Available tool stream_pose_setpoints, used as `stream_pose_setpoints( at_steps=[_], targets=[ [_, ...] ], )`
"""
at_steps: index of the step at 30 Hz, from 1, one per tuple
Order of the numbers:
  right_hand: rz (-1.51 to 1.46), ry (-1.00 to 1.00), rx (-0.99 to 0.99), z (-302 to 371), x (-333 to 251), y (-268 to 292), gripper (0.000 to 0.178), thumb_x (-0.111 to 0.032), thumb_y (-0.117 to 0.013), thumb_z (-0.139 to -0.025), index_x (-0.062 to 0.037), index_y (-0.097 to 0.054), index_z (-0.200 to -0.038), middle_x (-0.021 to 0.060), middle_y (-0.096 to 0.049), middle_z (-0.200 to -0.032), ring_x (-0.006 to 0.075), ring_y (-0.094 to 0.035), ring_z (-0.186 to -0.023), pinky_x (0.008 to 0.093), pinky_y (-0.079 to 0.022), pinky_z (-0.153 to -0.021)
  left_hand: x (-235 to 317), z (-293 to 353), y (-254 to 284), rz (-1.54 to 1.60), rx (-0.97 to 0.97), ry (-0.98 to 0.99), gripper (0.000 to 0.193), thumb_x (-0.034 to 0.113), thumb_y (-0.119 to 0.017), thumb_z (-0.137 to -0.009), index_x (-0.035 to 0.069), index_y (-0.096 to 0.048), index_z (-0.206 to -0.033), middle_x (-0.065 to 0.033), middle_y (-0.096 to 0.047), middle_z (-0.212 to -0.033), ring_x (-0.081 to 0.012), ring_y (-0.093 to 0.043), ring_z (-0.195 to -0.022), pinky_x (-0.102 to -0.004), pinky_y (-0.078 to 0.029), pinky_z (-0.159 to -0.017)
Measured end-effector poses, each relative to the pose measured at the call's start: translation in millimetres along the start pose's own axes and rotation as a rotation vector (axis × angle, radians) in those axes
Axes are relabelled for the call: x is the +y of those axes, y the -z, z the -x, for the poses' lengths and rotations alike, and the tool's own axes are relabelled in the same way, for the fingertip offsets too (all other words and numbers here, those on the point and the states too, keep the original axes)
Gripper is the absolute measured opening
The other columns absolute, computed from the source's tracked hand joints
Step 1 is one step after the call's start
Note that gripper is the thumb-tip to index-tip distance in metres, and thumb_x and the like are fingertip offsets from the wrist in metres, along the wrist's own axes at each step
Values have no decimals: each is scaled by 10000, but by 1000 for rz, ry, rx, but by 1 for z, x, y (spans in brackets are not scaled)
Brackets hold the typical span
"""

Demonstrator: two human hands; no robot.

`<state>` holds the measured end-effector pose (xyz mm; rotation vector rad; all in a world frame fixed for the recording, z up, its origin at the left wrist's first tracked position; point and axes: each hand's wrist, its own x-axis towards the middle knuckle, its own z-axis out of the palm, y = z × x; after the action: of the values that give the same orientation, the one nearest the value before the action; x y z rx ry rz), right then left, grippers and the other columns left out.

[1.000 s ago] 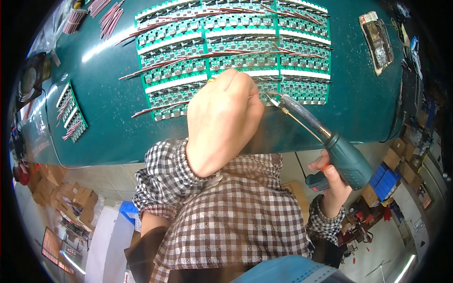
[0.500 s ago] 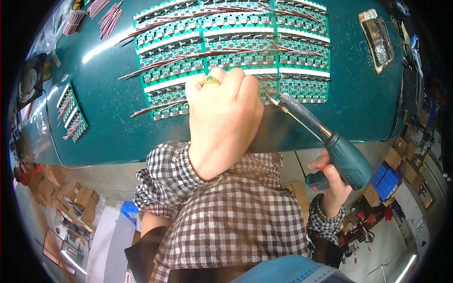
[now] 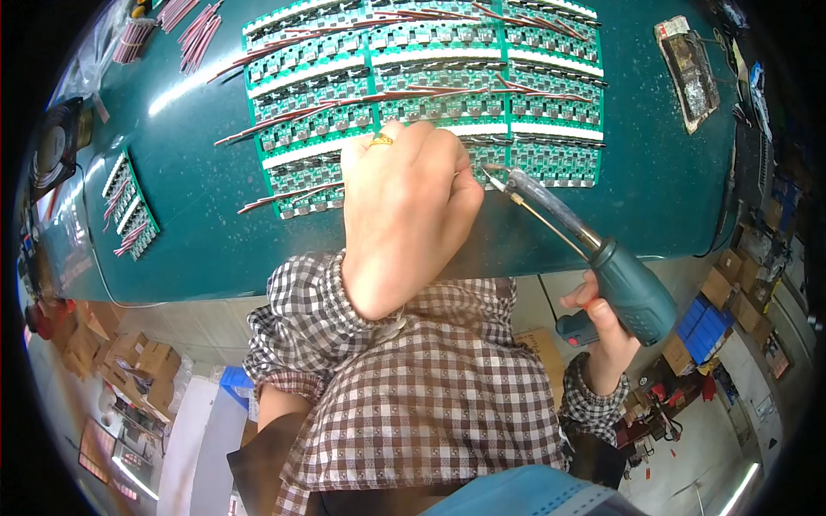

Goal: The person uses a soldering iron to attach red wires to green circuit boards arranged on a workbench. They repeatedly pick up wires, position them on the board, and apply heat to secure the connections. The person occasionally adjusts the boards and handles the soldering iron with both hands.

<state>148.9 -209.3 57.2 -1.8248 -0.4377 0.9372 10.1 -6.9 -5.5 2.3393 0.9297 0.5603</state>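
My left hand, with a ring on one finger, lies over the lower edge of a grid of green circuit boards. Its fingers are curled together, and their tips and anything between them are hidden. My right hand is wrapped round the grip of a green soldering gun. The gun's metal barrel slants up to the left, with a thin feed tube alongside. Its pointed tip is just right of my left fingers, over the bottom row of boards. Red and black wires lie across the rows.
A small separate board piece with wires lies on the green table at left. Wire bundles lie at the far left. A worn, dark-stained tray sits at the far right, and a small fan stands at the left edge.
My left hand has turned slightly, so its curled thumb side shows more at the right. The soldering gun and my right hand have hardly moved.
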Motion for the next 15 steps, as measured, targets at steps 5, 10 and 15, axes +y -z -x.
stream_pose_setpoints(
  at_steps=[5,10,15],
  targets=[
    [12,-5,10,0,-3,-3,457,-194,-663,-796,128,-536,-1096,119,-594,-776,229,-606,-704,370,-551,-656,-1,0,-1,-4,-24,11,153,36,-668,-672,110,-546,-729,9,-501,-660,-173,-495,-631,-336,-305,-628],
    [30,-15,1,0,-2,-2,465,-206,-664,-793,126,-540,-1094,118,-589,-759,223,-600,-696,373,-558,-657,-1,-2,0,-2,-31,22,149,33,-665,-673,103,-541,-718,7,-495,-645,-176,-492,-614,-333,-304,-621],
    [34,-12,-1,0,-3,-3,468,-218,-662,-795,125,-544,-1091,116,-581,-744,220,-595,-698,377,-559,-657,-2,-3,1,28,-32,10,148,31,-663,-671,102,-540,-711,7,-494,-638,-175,-491,-603,-331,-304,-619]
  ],
)
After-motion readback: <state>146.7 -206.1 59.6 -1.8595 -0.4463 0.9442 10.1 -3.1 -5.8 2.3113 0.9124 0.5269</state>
